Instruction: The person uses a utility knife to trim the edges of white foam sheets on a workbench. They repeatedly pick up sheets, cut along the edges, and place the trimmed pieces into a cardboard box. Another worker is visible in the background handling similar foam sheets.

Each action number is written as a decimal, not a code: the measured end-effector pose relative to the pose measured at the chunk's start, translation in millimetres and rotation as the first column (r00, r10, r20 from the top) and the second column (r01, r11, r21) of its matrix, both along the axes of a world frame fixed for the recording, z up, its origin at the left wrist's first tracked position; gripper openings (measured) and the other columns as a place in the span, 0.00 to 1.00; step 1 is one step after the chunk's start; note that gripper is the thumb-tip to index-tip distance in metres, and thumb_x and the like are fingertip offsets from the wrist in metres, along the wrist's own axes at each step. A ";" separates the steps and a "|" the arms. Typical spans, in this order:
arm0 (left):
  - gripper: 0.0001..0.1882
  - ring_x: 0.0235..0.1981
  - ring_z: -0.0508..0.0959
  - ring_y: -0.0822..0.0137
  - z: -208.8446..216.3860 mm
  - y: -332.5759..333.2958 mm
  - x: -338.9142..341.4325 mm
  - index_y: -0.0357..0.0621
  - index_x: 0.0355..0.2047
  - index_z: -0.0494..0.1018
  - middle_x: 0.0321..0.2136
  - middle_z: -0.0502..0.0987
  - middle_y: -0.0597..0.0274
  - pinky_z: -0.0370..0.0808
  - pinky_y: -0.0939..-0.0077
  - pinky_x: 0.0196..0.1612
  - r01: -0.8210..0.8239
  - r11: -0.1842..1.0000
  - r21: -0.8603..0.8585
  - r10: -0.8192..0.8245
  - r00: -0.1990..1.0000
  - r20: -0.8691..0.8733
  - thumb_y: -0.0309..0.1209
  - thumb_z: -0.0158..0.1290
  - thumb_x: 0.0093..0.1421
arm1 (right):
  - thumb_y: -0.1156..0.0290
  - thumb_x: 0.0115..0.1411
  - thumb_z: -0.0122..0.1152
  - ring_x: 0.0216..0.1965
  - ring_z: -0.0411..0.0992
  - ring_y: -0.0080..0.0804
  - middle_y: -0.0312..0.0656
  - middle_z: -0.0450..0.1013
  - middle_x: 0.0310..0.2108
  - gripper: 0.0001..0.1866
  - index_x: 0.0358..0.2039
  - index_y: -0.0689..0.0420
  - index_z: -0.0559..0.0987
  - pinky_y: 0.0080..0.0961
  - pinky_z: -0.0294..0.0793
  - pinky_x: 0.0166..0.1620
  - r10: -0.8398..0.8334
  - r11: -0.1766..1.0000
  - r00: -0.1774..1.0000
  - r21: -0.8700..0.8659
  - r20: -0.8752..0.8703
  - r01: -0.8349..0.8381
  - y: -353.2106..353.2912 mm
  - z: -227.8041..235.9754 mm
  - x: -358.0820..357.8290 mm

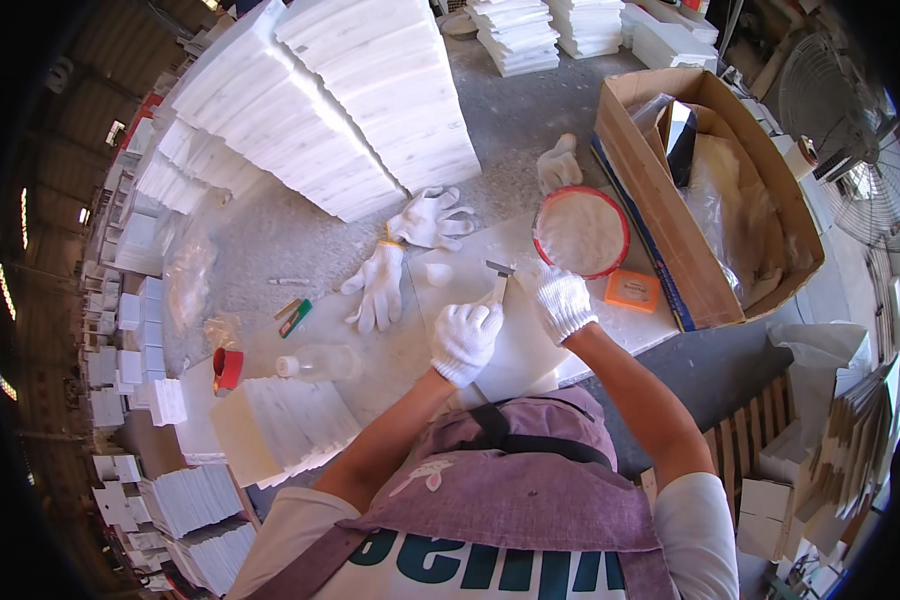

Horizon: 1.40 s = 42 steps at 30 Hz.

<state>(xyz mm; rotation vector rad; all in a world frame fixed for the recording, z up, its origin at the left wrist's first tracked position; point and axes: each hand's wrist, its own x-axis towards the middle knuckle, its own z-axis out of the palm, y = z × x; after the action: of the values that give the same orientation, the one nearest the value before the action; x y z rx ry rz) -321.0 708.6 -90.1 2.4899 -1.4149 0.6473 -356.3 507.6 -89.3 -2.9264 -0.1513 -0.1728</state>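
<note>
White knitted gloves cover both my hands. My left hand [467,343] is closed around a narrow pale strip [500,288] that sticks up from its fingers. Beside it, my right hand [558,300] is closed on a thin dark blade-like piece [499,268], whose tip points left above the strip. What kind of tool either piece is, I cannot make out. Both hands are over a pale smooth slab [520,340] at the table's near edge. Just beyond my right hand stands a red-rimmed round tub [582,232] of white powder, with an orange box [631,290] to its right.
Loose white gloves [375,287] lie left of my hands, near a clear bottle [320,363] and a small green box [294,317]. Tall stacks of white stone tiles [380,90] rise behind. At right stand an open cardboard box [640,190] and a fan [835,140].
</note>
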 end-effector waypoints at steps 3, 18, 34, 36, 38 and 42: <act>0.10 0.25 0.73 0.63 -0.2 -1.0 0.5 0.48 0.37 0.77 0.22 0.69 0.66 0.68 0.64 0.27 0.010 1.000 -0.021 -0.010 1.000 0.003 0.30 0.58 0.53 | 0.71 0.58 0.55 0.33 0.77 0.48 0.51 0.75 0.34 0.11 0.41 0.55 0.78 0.40 0.78 0.34 -0.061 0.996 0.992 0.065 0.115 0.054 0.3 -28.8 -4.1; 0.13 0.28 0.74 0.62 -2.8 2.8 -4.7 0.49 0.39 0.78 0.24 0.71 0.65 0.70 0.64 0.31 -0.010 1.000 -0.014 0.010 1.000 -0.012 0.30 0.55 0.51 | 0.67 0.58 0.58 0.30 0.79 0.46 0.47 0.76 0.30 0.09 0.38 0.54 0.80 0.41 0.79 0.29 0.031 0.997 1.000 -0.065 0.006 -0.030 -16.2 0.2 22.9; 0.06 0.26 0.72 0.63 0.0 3.7 -5.7 0.53 0.31 0.76 0.21 0.67 0.67 0.68 0.64 0.30 -0.045 0.999 -0.027 0.045 0.999 0.007 0.30 0.57 0.50 | 0.70 0.56 0.57 0.29 0.78 0.47 0.48 0.75 0.30 0.08 0.36 0.54 0.78 0.43 0.77 0.29 0.044 0.999 0.999 0.024 0.029 -0.045 -3.8 -30.8 23.5; 0.06 0.27 0.73 0.63 2.0 5.0 -6.2 0.55 0.31 0.76 0.22 0.68 0.67 0.68 0.63 0.31 -0.048 0.999 -0.021 0.048 0.999 -0.004 0.31 0.58 0.50 | 0.72 0.56 0.56 0.30 0.78 0.48 0.48 0.76 0.31 0.08 0.37 0.54 0.77 0.42 0.78 0.30 0.084 0.996 0.996 0.036 -0.009 -0.084 -1.4 -4.2 18.9; 0.14 0.28 0.74 0.66 2.4 8.1 -5.5 0.52 0.40 0.78 0.26 0.71 0.68 0.70 0.66 0.30 -0.050 0.998 0.049 0.051 0.998 -0.022 0.31 0.53 0.52 | 0.69 0.57 0.56 0.33 0.78 0.49 0.47 0.76 0.34 0.09 0.39 0.52 0.78 0.44 0.78 0.32 0.102 0.990 0.994 0.092 0.045 -0.106 -5.3 -7.7 20.6; 0.15 0.25 0.73 0.65 16.1 3.4 -6.3 0.53 0.40 0.79 0.24 0.70 0.68 0.69 0.66 0.26 -0.072 0.996 -0.044 0.071 0.997 -0.023 0.29 0.55 0.50 | 0.67 0.58 0.57 0.33 0.78 0.50 0.49 0.76 0.34 0.10 0.41 0.49 0.80 0.44 0.77 0.32 -0.010 0.978 0.989 0.210 0.146 -0.021 -7.2 18.2 9.0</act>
<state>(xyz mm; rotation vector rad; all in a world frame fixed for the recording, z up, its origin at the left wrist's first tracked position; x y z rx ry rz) -327.3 712.0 -74.0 2.5151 -1.2944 0.6569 -347.3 500.4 -71.0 -2.7011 -0.1531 -0.3790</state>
